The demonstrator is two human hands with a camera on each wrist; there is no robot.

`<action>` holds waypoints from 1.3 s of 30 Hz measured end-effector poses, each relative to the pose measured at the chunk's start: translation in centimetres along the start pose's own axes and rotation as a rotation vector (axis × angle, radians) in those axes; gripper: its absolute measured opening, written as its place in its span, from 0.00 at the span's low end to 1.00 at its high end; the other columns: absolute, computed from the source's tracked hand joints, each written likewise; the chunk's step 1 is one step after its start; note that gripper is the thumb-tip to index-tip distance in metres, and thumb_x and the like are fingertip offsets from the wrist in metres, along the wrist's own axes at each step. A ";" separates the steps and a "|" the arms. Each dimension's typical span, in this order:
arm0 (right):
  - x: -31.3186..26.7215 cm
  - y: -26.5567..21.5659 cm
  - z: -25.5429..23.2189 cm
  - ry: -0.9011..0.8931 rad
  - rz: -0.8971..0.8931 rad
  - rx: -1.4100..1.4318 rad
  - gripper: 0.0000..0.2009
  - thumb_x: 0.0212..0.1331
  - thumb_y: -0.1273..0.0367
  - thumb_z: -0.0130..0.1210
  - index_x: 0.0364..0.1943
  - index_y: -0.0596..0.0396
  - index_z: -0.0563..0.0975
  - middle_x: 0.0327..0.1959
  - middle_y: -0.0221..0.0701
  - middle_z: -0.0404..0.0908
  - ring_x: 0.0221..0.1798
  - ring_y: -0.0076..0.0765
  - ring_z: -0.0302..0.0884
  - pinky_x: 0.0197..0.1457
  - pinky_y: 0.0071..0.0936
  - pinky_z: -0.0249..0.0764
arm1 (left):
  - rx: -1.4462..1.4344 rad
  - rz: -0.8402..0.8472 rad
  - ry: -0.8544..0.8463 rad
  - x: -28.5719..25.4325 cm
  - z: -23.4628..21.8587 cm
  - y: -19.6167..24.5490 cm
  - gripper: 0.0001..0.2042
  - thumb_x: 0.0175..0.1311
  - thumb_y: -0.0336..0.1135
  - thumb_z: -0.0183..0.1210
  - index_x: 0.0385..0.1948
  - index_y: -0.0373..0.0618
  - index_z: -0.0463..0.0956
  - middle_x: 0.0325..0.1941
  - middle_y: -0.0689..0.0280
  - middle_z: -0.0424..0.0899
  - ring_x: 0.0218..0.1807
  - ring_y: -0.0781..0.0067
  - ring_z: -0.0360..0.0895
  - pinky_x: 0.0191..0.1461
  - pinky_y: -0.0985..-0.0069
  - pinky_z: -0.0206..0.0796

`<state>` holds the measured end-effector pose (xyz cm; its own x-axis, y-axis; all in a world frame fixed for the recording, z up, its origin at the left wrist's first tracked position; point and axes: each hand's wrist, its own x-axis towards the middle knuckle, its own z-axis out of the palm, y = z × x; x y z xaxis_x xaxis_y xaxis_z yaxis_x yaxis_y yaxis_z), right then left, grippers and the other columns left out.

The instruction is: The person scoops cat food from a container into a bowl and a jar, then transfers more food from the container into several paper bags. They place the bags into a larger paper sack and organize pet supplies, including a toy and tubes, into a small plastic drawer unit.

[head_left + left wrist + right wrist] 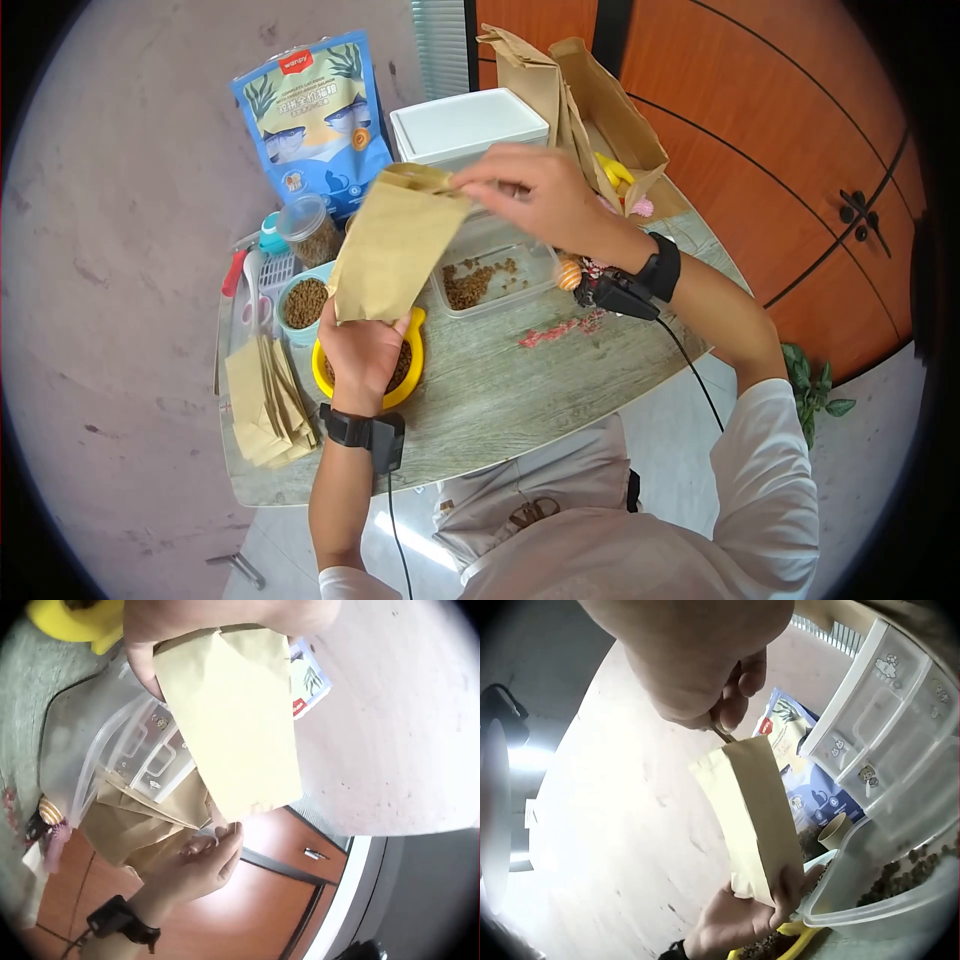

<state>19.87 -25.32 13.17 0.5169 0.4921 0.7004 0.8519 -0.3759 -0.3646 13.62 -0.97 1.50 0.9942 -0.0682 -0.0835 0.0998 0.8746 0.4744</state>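
Note:
A small brown paper bag (pixel 400 245) is held up over the table, its mouth at the top parted. My left hand (pixel 362 350) grips its bottom end, thumb on one side and fingers on the other in the right wrist view. At the top edge, my right hand (pixel 550 200) pinches the rim of the bag. Beneath the left hand is a yellow bowl (pixel 418 345) with brown kibble. A clear plastic tub (pixel 505 300) with scattered kibble stands just right of the bag. What the bag contains is hidden.
Flat paper bags (pixel 262 405) are stacked at the left front. Behind them stand a light-blue bowl (pixel 290 325) of kibble, a clear jar (pixel 308 230) and a blue pet-food pouch (pixel 320 130). A white-lidded box (pixel 470 125) and large paper bags (pixel 620 120) line the back.

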 end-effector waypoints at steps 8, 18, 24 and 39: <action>-0.5 2.2 -2.2 0.330 0.392 0.371 0.10 0.64 0.66 0.53 0.41 0.56 0.81 0.25 0.23 0.76 0.21 0.11 0.66 0.22 0.11 0.60 | -0.211 -0.072 -0.081 -0.1 0.7 -0.4 0.22 0.69 0.45 0.36 0.62 0.49 0.63 0.66 0.60 0.66 0.67 0.58 0.62 0.67 0.59 0.57; -5.6 5.1 1.9 -0.269 0.318 -0.164 0.08 0.57 0.70 0.55 0.34 0.59 0.81 0.29 0.36 0.81 0.30 0.41 0.78 0.35 0.34 0.73 | -0.497 -0.142 -0.219 -0.2 0.9 -0.8 0.25 0.70 0.48 0.37 0.65 0.48 0.58 0.69 0.58 0.59 0.70 0.54 0.56 0.69 0.58 0.56; -6.7 4.8 4.5 -0.249 0.196 -0.276 0.06 0.54 0.70 0.57 0.34 0.56 0.80 0.30 0.39 0.79 0.36 0.48 0.77 0.40 0.38 0.73 | -0.369 -0.090 -0.261 -0.6 1.7 -1.1 0.25 0.70 0.48 0.36 0.65 0.50 0.58 0.70 0.61 0.59 0.71 0.52 0.54 0.69 0.55 0.55; -6.0 5.7 0.6 -0.305 0.282 -0.089 0.08 0.56 0.68 0.55 0.36 0.55 0.82 0.31 0.38 0.79 0.37 0.46 0.77 0.41 0.35 0.73 | -0.250 -0.106 -0.154 -0.6 1.4 -1.8 0.24 0.69 0.46 0.35 0.64 0.50 0.61 0.68 0.61 0.63 0.71 0.52 0.55 0.70 0.52 0.52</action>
<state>21.64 -29.93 6.48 0.7414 0.5648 0.3624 0.6697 -0.5889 -0.4524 12.93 -3.19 1.95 0.9751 -0.2207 0.0216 0.2094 0.9484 0.2380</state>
